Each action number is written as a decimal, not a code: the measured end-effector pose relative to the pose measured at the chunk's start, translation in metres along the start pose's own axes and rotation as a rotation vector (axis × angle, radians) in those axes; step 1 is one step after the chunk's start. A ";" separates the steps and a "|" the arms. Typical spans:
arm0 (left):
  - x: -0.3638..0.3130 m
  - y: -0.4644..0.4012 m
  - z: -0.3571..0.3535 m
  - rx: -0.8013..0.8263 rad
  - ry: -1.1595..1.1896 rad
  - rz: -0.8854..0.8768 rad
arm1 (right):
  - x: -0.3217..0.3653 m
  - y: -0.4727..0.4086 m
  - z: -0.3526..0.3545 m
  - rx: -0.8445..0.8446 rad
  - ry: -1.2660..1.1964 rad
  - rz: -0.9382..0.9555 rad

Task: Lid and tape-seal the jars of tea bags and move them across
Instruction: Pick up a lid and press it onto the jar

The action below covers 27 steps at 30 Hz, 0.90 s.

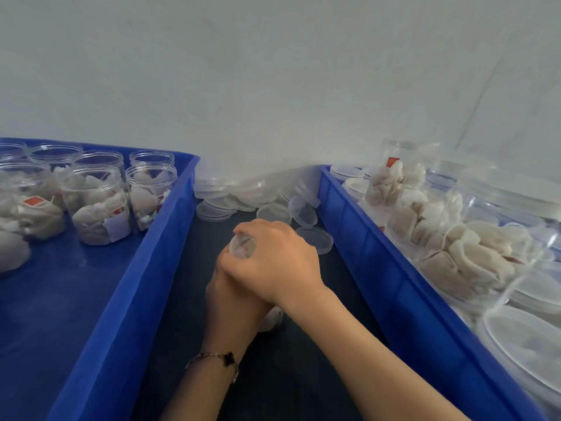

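While both hands meet between two blue bins:
Right hand [273, 262]: fingers curled over lid [243, 247]
Left hand [233, 302]: wraps jar [271, 320] below
Spare lids [261, 196]: heaped behind

Clear glossy plastic jars [97, 205]; blue smooth plastic crates [145, 268]; translucent lids [314, 240].

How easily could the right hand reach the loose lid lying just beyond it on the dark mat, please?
Probably easily, once freed. The loose lid lies flat on the dark mat just past the right hand, with nothing between them. But that hand now grips the jar together with the left hand.
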State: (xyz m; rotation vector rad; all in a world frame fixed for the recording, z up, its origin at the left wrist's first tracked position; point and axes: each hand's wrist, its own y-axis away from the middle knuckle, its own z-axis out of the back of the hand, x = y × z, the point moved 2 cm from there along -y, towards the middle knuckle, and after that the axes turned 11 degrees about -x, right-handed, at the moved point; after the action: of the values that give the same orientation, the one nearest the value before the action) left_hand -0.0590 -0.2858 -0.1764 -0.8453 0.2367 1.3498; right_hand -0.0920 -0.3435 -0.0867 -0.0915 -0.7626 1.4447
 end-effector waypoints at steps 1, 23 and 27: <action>0.002 -0.003 -0.001 -0.036 0.057 0.013 | 0.000 0.000 0.000 -0.006 0.001 -0.006; 0.004 0.012 0.023 -0.165 0.637 0.154 | -0.038 -0.018 0.018 -0.063 -0.842 -0.436; 0.008 0.011 0.021 -0.208 0.669 0.145 | -0.077 -0.013 -0.006 0.163 -0.233 -0.267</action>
State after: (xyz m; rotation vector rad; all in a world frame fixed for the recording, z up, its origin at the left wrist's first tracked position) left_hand -0.0735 -0.2665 -0.1706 -1.4671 0.6950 1.1975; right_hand -0.0733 -0.4134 -0.1161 0.2985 -0.8097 1.2685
